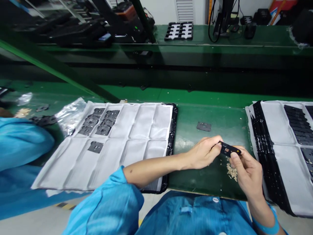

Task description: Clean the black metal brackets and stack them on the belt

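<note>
Between my two hands a small flat black plastic part (229,149), with cutouts and small yellow spots, is held tilted above the green bench. My left hand (204,150) pinches its left end between thumb and fingers. Its other end is gripped by my right hand (246,166), thumb on top. Below the part lies a small pile of tiny beige pieces (231,172), partly behind my right hand. A similar black plate (204,126) lies flat on the bench, beyond my hands.
At left, a white compartment tray (137,153) bears several black plates (95,147). Another tray (281,127) with rows of black parts stands at right. A co-worker's blue sleeve (22,143) reaches in at far left, near a clear plastic bag (72,116). A green post (56,71) slants across.
</note>
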`<control>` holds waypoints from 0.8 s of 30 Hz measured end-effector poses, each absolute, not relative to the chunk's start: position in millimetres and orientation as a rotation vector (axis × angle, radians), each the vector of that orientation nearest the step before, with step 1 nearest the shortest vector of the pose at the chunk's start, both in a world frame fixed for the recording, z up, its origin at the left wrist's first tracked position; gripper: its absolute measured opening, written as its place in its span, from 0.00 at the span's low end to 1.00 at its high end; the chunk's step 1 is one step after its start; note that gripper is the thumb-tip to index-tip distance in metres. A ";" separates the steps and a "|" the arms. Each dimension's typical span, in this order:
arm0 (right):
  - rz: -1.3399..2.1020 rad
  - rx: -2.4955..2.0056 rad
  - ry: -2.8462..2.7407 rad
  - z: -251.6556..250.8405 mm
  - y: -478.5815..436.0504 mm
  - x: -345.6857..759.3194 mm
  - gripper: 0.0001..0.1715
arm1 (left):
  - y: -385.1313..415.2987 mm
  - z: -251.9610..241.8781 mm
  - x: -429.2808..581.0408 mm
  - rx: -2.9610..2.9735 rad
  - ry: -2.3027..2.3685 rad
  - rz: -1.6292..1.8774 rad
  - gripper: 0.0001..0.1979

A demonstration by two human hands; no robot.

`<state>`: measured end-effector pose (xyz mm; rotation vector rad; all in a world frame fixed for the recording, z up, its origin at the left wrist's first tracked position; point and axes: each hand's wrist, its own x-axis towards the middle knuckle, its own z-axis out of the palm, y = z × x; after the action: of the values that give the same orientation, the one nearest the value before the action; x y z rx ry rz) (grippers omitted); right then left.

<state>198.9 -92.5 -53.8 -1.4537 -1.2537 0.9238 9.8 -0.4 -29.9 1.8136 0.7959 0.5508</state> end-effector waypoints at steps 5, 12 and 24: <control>0.938 -1.443 -1.260 -55.7 -94.4 200.5 0.11 | -1.3 -29.9 10.2 1.790 0.772 0.565 0.14; 0.903 -1.429 -1.295 -56.3 -95.2 200.5 0.09 | -2.9 -29.7 9.3 1.711 0.783 0.525 0.16; 0.908 -1.471 -1.190 -55.2 -99.1 191.9 0.16 | -16.9 -36.4 14.3 1.319 0.906 0.516 0.18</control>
<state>191.9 -99.1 -55.2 -1.4705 -1.1900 0.9078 14.3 -16.9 -36.4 1.3187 0.9063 0.5157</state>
